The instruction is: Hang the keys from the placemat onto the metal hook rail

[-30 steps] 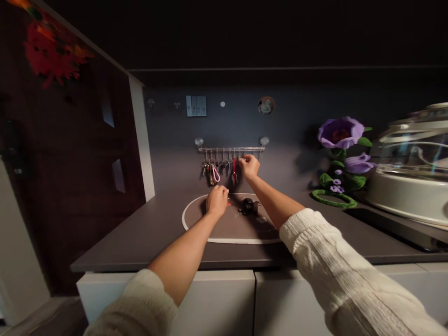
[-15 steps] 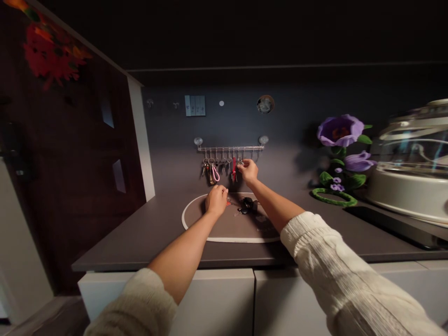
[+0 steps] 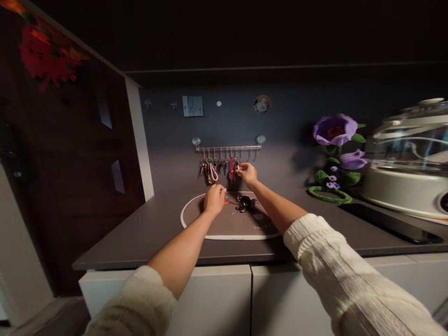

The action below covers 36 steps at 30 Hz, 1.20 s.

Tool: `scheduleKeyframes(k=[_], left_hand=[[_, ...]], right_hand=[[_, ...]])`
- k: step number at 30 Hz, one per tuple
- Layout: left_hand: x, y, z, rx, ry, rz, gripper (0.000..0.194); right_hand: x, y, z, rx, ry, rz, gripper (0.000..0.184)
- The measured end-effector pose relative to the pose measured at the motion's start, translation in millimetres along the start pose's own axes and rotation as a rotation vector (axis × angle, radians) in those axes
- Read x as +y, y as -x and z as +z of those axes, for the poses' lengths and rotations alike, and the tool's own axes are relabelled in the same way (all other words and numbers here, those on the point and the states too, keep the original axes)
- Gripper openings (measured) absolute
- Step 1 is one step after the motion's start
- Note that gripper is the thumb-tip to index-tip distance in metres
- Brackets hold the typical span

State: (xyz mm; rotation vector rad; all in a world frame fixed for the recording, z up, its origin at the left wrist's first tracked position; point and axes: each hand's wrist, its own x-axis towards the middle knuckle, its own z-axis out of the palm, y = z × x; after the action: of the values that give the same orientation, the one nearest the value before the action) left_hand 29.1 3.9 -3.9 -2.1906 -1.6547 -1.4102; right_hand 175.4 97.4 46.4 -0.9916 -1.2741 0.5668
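A clear rail of hooks [image 3: 228, 148] is fixed to the dark wall, with several sets of keys hanging from it. Among them are a pink loop strap [image 3: 213, 173] and a red strap [image 3: 232, 168]. My right hand [image 3: 247, 174] pinches a small key ring [image 3: 237, 163] just below a hook, right of the red strap. Lower down, my left hand [image 3: 214, 198] is closed above the round mat [image 3: 224, 226]; what its fingers hold is hidden. A small orange-red piece [image 3: 226, 202] shows beside its fingertips. Black key fobs [image 3: 248, 203] lie on the mat between my arms.
Purple felt flowers [image 3: 336, 130] with a green ring base stand on the right of the counter [image 3: 133, 238]. A black phone-like slab [image 3: 388, 223] lies there, before a white appliance with a clear cover [image 3: 406, 186]. Red flowers [image 3: 49, 56] hang at upper left.
The view has shifted slightly. My right hand stays at the hooks, its fingers slightly lower on the key ring. My left hand keeps its closed pose over the mat.
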Motion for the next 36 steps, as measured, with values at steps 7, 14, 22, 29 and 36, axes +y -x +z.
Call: scheduleKeyframes(k=[7, 14, 22, 29, 36], left_hand=[[-2, -1, 1.7, 0.0, 0.053, 0.045, 0.02], [0, -1, -0.5, -0.04, 0.076, 0.051, 0.018], [6, 3, -2.1, -0.119, 0.056, 0.133, 0.017], [17, 9, -1.9, -0.233, 0.023, 0.242, 0.019], [22, 11, 1.8, -0.351, -0.121, 0.365, 0.03]], right_hand=[[-6, 11, -9, -0.042, -0.038, 0.037, 0.025], [-18, 27, -19, -0.096, -0.134, 0.1, 0.019], [-28, 56, -40, -0.191, -0.16, 0.144, 0.012], [-21, 80, -69, -0.218, -0.001, 0.1, 0.009], [-7, 86, -97, -0.18, 0.434, -0.046, 0.017]])
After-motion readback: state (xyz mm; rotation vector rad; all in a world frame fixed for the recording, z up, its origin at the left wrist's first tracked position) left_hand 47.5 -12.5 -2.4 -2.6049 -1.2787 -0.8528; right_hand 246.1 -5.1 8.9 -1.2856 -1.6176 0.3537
